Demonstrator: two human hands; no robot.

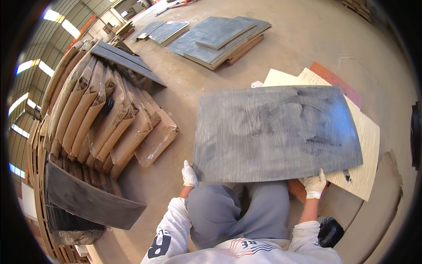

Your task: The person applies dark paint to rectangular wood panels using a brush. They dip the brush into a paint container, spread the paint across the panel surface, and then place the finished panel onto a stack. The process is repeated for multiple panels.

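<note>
We hold one large dark grey rectangular board (277,132): left hand (190,175) and right hand (314,185), two gloved, gripping its near edge.

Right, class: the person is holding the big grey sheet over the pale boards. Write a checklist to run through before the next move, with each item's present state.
1. Left hand has a grip on the large dark grey rectangular sheet: ok, at its near left corner.
2. Right hand has a grip: ok, at the near right corner.
3. White gloves on both hands: ok.
4. Sheet lies over the pale wood-grain boards: ok, though they are not aligned.
5. Sheet resting flat: cannot tell.
6. Stack of brown paper-wrapped packs apart from the sheet: ok.
</note>
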